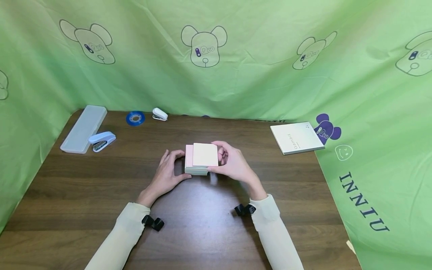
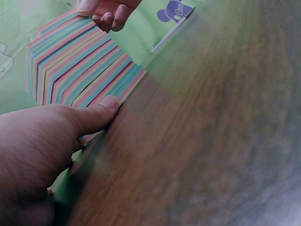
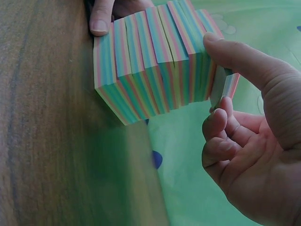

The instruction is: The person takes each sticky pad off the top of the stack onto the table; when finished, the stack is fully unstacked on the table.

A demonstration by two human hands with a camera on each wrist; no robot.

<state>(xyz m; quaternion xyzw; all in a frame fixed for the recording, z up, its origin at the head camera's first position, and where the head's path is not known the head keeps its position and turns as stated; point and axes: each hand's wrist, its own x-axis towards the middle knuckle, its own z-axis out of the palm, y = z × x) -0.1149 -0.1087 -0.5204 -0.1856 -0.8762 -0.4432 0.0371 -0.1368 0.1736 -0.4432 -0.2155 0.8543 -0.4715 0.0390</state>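
A tall stack of sticky note pads (image 1: 196, 171), striped in pink, yellow, green and blue along its sides, stands mid-table. My left hand (image 1: 167, 173) grips it low from the left, thumb (image 2: 109, 104) on the near face and fingers round toward the far side. On top, a pale cream sticky note pad (image 1: 205, 154) sits shifted to the right, leaving a pink strip bare beside it. My right hand (image 1: 235, 164) holds that upper pad by its right side, thumb (image 3: 215, 43) at the near corner and index finger at the far one. Its other fingers curl beneath.
Toward the back left lie a translucent case (image 1: 84, 129), a light blue stapler (image 1: 102, 141), a blue tape roll (image 1: 135, 118) and a small white stapler (image 1: 159, 114). A white book (image 1: 297, 138) lies at the right edge. Green printed cloth (image 1: 249, 75) hangs behind the table (image 1: 202, 232).
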